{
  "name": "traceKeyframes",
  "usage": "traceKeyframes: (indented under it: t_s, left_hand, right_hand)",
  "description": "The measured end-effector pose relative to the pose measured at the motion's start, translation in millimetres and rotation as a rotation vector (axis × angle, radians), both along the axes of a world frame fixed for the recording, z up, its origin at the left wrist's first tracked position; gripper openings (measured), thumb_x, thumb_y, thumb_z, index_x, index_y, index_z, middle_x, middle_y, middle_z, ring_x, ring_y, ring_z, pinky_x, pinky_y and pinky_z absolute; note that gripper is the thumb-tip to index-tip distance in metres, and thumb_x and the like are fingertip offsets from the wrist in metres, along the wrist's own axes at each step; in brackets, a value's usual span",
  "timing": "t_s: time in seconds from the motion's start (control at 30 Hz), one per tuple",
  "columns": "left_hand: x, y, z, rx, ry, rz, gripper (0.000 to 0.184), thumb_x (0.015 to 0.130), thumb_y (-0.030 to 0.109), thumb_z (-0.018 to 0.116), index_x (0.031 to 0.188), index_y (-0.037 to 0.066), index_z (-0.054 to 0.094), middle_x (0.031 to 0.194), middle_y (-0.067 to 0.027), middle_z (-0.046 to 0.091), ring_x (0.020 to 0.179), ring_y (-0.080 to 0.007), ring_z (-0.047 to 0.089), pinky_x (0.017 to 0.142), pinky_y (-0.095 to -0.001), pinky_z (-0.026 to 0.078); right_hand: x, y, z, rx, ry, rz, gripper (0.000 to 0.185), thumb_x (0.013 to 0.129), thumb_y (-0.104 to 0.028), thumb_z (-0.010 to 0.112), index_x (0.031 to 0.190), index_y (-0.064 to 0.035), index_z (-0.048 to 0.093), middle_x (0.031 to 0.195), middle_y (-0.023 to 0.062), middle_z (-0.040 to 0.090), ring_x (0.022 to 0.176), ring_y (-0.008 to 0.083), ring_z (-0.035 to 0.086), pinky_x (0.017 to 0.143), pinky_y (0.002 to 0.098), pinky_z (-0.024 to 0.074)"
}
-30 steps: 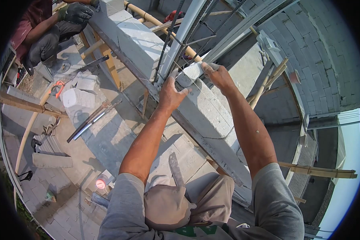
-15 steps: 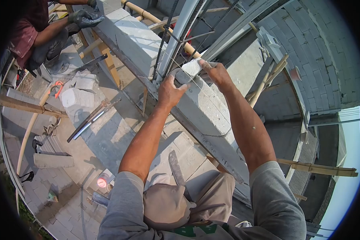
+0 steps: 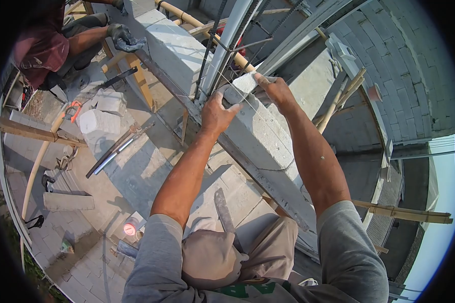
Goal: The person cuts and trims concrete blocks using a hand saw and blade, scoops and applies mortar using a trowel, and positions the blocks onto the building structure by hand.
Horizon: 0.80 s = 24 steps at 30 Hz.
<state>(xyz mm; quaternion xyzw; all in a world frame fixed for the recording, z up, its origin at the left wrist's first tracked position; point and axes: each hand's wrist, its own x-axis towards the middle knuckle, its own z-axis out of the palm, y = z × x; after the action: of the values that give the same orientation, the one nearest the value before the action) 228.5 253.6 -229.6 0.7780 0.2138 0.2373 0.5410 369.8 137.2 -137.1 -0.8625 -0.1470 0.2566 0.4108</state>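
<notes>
A small pale concrete block piece (image 3: pixel 244 82) is gripped between my two hands at the near end of a block wall (image 3: pixel 264 135), beside the upright steel bars (image 3: pixel 211 58). My left hand (image 3: pixel 217 114) has its fingers on the piece's left side, with the thumb pointing inward. On the other side, my right hand (image 3: pixel 275 93) clasps its right edge, thumb on top. A thin string (image 3: pixel 260 117) runs over the wall and past the piece. The underside of the piece is hidden, so whether it rests on the wall I cannot tell.
A co-worker's gloved hand (image 3: pixel 127 39) is at the wall's far left. Loose blocks (image 3: pixel 100 122), metal bars (image 3: pixel 117 152) and an orange-handled tool (image 3: pixel 74 110) lie on the left platform. A long flat blade (image 3: pixel 224 209) lies by my knee. Bamboo poles (image 3: pixel 340 98) stand at right.
The block piece and my hands have shifted very slightly, with both hands keeping their grip. The co-worker's gloved hand and arm have moved right and down along the wall.
</notes>
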Motion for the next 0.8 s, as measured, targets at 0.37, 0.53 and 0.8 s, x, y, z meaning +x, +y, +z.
traceKeyframes:
  t_s: [0.37,0.53,0.8]
  left_hand:
    - [-0.7,2.7,-0.5,0.056,-0.018,-0.011,0.06,0.072,0.031,0.078,0.122,0.008,0.055,0.112,-0.0177,0.063,0.104,-0.0357,0.061,0.089,-0.0433,0.047]
    - [-0.1,3.1,-6.2,0.083,0.001,0.002,0.06,0.072,0.033,0.078,0.122,0.008,0.055,0.113,-0.0174,0.063,0.105,-0.036,0.061,0.09,-0.0438,0.047]
    - [-3.1,3.8,-4.0,0.053,0.055,-0.075,0.08,0.071,0.034,0.079,0.136,0.006,0.042,0.128,-0.0212,0.054,0.118,-0.0371,0.053,0.099,-0.0428,0.042]
  right_hand:
    - [5.1,-1.2,-3.0,0.013,0.023,0.002,0.056,0.088,-0.047,0.063,0.106,0.0064,0.065,0.093,0.0155,0.068,0.081,0.0267,0.068,0.074,0.0383,0.0529]
    - [-1.8,0.5,-0.1,0.036,0.005,-0.001,0.056,0.087,-0.047,0.063,0.105,0.0061,0.065,0.09,0.0145,0.068,0.08,0.0243,0.067,0.072,0.0373,0.0519]
    - [-1.3,-3.2,-4.6,0.008,-0.019,-0.014,0.059,0.088,-0.051,0.061,0.104,0.0053,0.066,0.086,0.014,0.068,0.077,0.023,0.066,0.072,0.0357,0.0506]
